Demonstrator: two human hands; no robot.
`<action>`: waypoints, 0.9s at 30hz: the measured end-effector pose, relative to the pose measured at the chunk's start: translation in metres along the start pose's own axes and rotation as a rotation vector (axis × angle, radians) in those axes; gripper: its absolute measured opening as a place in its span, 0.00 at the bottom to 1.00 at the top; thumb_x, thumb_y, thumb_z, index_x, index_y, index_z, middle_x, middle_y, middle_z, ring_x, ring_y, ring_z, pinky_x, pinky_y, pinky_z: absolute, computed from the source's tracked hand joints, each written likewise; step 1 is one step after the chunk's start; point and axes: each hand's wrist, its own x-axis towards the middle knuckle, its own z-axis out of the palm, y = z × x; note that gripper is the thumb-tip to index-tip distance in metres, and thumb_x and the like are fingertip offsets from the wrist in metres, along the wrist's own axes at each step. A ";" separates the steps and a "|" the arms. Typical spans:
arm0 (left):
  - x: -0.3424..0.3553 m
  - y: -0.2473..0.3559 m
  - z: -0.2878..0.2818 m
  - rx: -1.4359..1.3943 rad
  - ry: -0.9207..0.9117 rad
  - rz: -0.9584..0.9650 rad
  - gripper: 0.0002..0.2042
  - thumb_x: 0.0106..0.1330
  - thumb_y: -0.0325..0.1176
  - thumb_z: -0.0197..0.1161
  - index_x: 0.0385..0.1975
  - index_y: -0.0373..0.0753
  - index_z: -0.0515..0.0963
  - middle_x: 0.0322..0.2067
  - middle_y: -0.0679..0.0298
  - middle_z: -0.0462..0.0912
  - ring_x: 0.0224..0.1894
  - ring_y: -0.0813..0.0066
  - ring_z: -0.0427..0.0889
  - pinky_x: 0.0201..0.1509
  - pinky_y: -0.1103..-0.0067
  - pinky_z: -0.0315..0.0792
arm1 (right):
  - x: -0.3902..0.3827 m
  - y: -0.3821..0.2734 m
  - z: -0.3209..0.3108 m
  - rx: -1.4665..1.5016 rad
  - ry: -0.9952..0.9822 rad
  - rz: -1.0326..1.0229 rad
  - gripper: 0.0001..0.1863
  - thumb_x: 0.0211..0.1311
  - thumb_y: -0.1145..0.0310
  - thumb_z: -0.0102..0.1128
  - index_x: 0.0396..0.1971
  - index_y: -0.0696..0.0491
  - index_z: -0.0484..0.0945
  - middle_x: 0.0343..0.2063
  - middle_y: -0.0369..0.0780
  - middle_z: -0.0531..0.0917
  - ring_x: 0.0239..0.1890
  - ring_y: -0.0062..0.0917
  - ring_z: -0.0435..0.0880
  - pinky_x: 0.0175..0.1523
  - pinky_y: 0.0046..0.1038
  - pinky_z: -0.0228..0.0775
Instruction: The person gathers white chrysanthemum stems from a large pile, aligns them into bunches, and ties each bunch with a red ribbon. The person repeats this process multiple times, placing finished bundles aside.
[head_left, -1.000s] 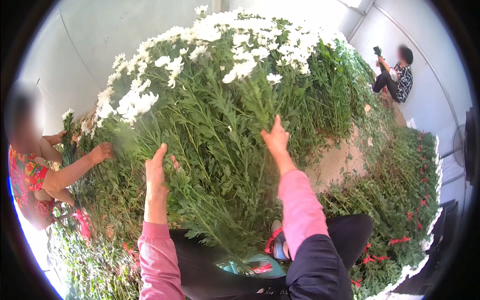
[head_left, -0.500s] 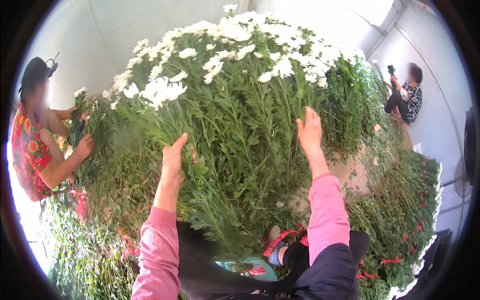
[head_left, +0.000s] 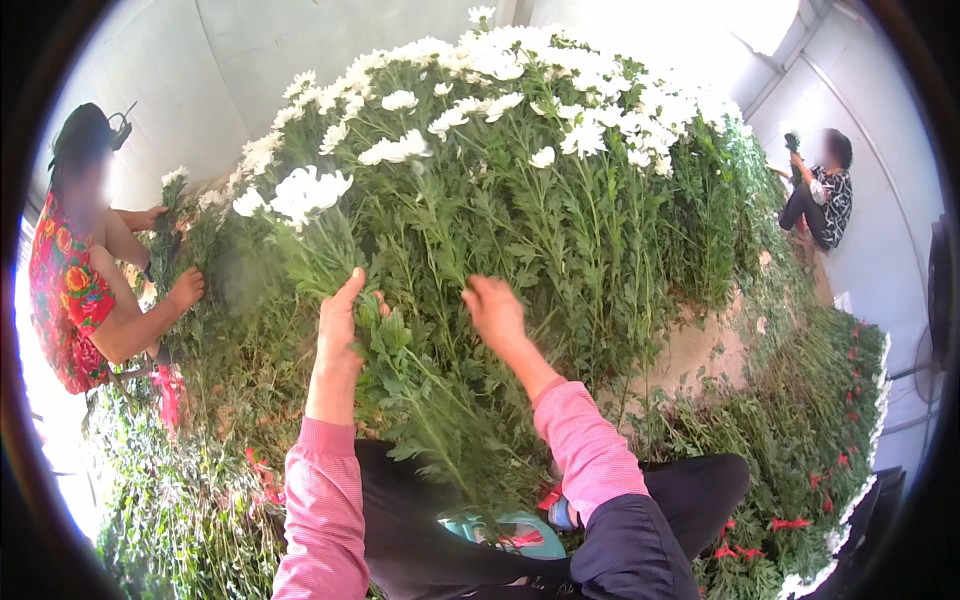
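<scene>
My left hand [head_left: 340,320] grips a bunch of leafy chrysanthemum stems [head_left: 415,395] topped with white blooms [head_left: 305,195]; the lower stems hang between my thighs. My right hand [head_left: 495,315] is right of that bunch, among the upright stems of the big flower pile [head_left: 570,230]. Its fingers are curled and slightly blurred; what is in them is too small to make out. A teal plastic object [head_left: 535,545] with red strips lies under the bunch, between my legs.
A co-worker [head_left: 70,290] in a red floral top handles stems at left; another person [head_left: 830,205] in patterned top sits at back right holding greenery. Red-tied bundles [head_left: 800,480] line the right. Bare ground [head_left: 690,350], white walls [head_left: 190,70] and a fan [head_left: 930,355] show.
My right hand went right, then came back left and lower, toward the bunch. My left hand stays on its stems. The left co-worker's hands have shifted among the stems.
</scene>
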 end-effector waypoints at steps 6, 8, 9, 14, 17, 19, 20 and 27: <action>-0.001 0.000 -0.011 0.040 -0.010 0.030 0.15 0.68 0.43 0.66 0.32 0.34 0.80 0.23 0.62 0.81 0.19 0.73 0.79 0.23 0.75 0.75 | 0.050 0.076 -0.062 -0.303 0.347 0.462 0.27 0.65 0.59 0.65 0.58 0.57 0.70 0.49 0.50 0.82 0.57 0.43 0.76 0.64 0.48 0.63; 0.003 -0.002 -0.012 0.034 0.000 0.014 0.15 0.67 0.42 0.67 0.32 0.34 0.80 0.23 0.62 0.81 0.19 0.73 0.79 0.22 0.75 0.75 | 0.046 0.078 -0.076 -0.174 -0.125 0.490 0.26 0.64 0.59 0.66 0.56 0.59 0.74 0.47 0.53 0.83 0.54 0.45 0.80 0.58 0.42 0.71; 0.004 -0.001 -0.011 0.032 0.010 0.010 0.14 0.67 0.42 0.67 0.32 0.34 0.80 0.23 0.63 0.81 0.19 0.73 0.79 0.22 0.75 0.75 | 0.041 0.065 -0.078 -0.117 -0.070 0.426 0.26 0.64 0.58 0.66 0.55 0.60 0.75 0.49 0.52 0.82 0.52 0.46 0.81 0.56 0.41 0.72; 0.007 -0.006 -0.005 0.003 0.022 0.013 0.17 0.68 0.46 0.65 0.30 0.36 0.79 0.21 0.62 0.80 0.20 0.72 0.79 0.25 0.74 0.75 | 0.021 0.052 -0.067 0.086 0.160 0.281 0.19 0.67 0.62 0.63 0.51 0.58 0.78 0.51 0.47 0.82 0.49 0.43 0.82 0.52 0.37 0.74; 0.003 -0.001 -0.001 0.006 0.033 0.016 0.16 0.68 0.45 0.66 0.30 0.36 0.79 0.21 0.62 0.80 0.20 0.72 0.79 0.25 0.74 0.75 | 0.018 0.048 -0.064 0.268 0.331 0.205 0.17 0.66 0.66 0.63 0.50 0.59 0.78 0.47 0.45 0.83 0.45 0.38 0.84 0.51 0.33 0.74; -0.003 0.003 -0.008 -0.028 0.060 0.034 0.15 0.68 0.44 0.66 0.32 0.36 0.78 0.22 0.63 0.80 0.20 0.72 0.79 0.26 0.75 0.76 | 0.021 0.012 -0.077 0.478 0.292 0.271 0.15 0.67 0.65 0.61 0.48 0.57 0.80 0.39 0.43 0.86 0.41 0.37 0.85 0.49 0.33 0.75; -0.006 0.005 -0.007 -0.024 0.072 0.039 0.15 0.68 0.44 0.66 0.32 0.36 0.78 0.22 0.63 0.80 0.20 0.73 0.79 0.26 0.75 0.76 | 0.020 0.011 -0.086 0.404 0.278 0.246 0.14 0.68 0.64 0.60 0.48 0.57 0.80 0.38 0.43 0.86 0.40 0.37 0.86 0.49 0.33 0.75; -0.016 0.011 0.005 0.020 0.107 0.047 0.16 0.68 0.45 0.65 0.30 0.36 0.78 0.21 0.62 0.80 0.19 0.71 0.79 0.26 0.73 0.76 | 0.008 0.037 -0.050 0.421 0.178 0.283 0.20 0.74 0.56 0.52 0.53 0.57 0.78 0.47 0.46 0.83 0.49 0.38 0.82 0.53 0.35 0.73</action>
